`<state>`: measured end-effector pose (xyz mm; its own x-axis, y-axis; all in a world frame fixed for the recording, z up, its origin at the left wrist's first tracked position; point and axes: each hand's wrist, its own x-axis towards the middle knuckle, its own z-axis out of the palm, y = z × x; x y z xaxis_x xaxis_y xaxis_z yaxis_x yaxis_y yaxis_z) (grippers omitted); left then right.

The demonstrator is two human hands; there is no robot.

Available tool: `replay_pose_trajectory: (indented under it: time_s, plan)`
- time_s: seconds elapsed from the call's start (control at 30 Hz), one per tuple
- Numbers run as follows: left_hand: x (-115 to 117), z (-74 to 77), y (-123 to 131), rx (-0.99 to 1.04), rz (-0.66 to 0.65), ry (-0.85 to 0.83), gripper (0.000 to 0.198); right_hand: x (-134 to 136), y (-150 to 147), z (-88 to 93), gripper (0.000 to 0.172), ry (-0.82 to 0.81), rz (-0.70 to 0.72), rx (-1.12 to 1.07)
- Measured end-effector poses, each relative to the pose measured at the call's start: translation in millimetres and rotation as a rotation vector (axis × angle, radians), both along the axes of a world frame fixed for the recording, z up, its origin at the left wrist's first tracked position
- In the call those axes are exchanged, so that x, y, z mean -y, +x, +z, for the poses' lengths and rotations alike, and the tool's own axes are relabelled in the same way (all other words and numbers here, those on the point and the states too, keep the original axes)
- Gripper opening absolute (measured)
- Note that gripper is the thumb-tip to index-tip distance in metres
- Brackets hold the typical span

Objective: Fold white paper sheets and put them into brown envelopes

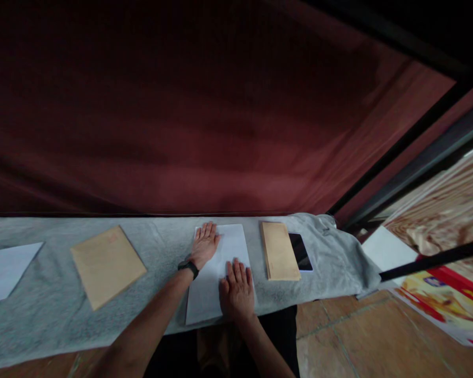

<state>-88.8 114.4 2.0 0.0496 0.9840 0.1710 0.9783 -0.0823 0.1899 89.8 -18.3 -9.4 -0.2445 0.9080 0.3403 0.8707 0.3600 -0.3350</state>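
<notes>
A white sheet of paper (208, 294) lies flat on the grey cloth-covered table (157, 236) in front of me. My left hand (205, 245), with a dark watch (188, 268) on the wrist, rests flat on the paper's upper left part, fingers pointing away. Lower and to the right, my right hand (238, 291) presses flat on the paper's right side with its fingers stretched. Neither hand holds anything. Right of the paper lies a stack of brown envelopes (279, 252), partly over a dark phone or tablet (300, 252).
A brown square envelope (108, 266) lies left of my arms. More white paper (10, 270) is at the far left. A dark red curtain (220, 131) hangs behind the table. At the right are a dark frame bar (433, 260) and a colourful box (445, 299).
</notes>
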Motion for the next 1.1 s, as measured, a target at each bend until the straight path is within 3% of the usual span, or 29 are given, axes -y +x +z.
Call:
replay_pose_trajectory:
  time_s: [0.1,0.23,0.33,0.4,0.7,0.8,0.9,1.1]
  plan:
    - [35.1,-8.9,12.3,-0.026,-0.082,0.072,0.056,-17.6,2.3,3.4,0.045,-0.046,-0.011,-0.045]
    - [70.9,-12.8,20.1,-0.075,-0.147,0.105,0.054,-67.8,-10.8,16.1,0.044,-0.084,0.065,-0.063]
    - [75.0,-7.9,21.0,-0.101,-0.173,0.088,0.055,-109.1,-28.8,21.7,0.042,-0.107,0.209,-0.002]
    - [73.1,-5.7,21.7,-0.107,-0.161,0.094,0.055,-130.3,-37.4,20.8,0.041,-0.135,0.223,0.035]
    - [73.8,-9.7,22.1,-0.058,-0.126,0.126,0.059,-168.2,-20.6,4.4,0.055,-0.092,-0.001,0.059]
    - [73.8,-8.1,22.8,-0.066,-0.113,0.113,0.060,-169.4,-13.1,7.3,0.056,-0.092,-0.073,0.082]
    - [74.1,-7.0,23.7,-0.076,-0.107,0.114,0.059,-151.3,-10.7,10.8,0.057,-0.075,-0.142,0.092]
    - [73.2,-6.3,23.2,-0.083,-0.115,0.081,0.058,-61.6,-4.5,-3.3,0.054,0.011,0.050,0.081]
